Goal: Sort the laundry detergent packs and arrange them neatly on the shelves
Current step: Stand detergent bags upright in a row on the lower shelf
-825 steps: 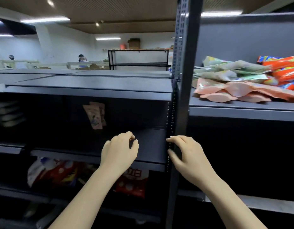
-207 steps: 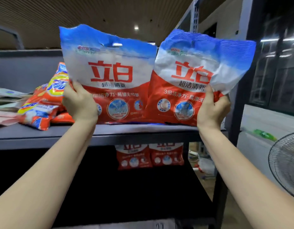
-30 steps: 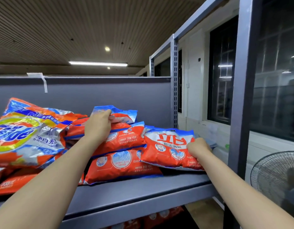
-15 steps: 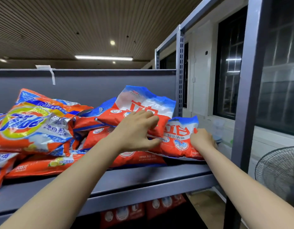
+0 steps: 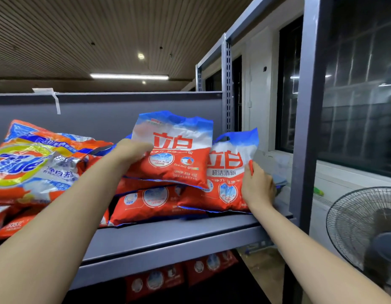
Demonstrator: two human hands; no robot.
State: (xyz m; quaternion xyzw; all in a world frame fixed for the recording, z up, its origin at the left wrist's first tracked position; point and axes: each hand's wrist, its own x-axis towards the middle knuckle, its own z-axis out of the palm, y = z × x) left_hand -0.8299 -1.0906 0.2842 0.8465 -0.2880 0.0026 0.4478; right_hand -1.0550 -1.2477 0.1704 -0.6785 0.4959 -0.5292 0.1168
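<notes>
Pack count, two shelves

Upper shelf (image 5: pixel 168 235): four red-and-blue packs (image 5: pixel 177 154) visible, at least two orange Tide packs (image 5: pixel 32 163); pile's left end cut off. Lower shelf: two red packs (image 5: pixel 155 280). One fan (image 5: pixel 365 233).

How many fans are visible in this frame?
1: a fan stands at the lower right, beyond the shelf post, partly cut off by the frame edge. Others may be out of view.

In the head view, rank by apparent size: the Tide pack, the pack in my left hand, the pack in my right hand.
1. Tide pack, largest as seen, though it lies nearer the camera.
2-3. Left-hand pack and right-hand pack look alike, same red-and-white design; not ranked.
</notes>
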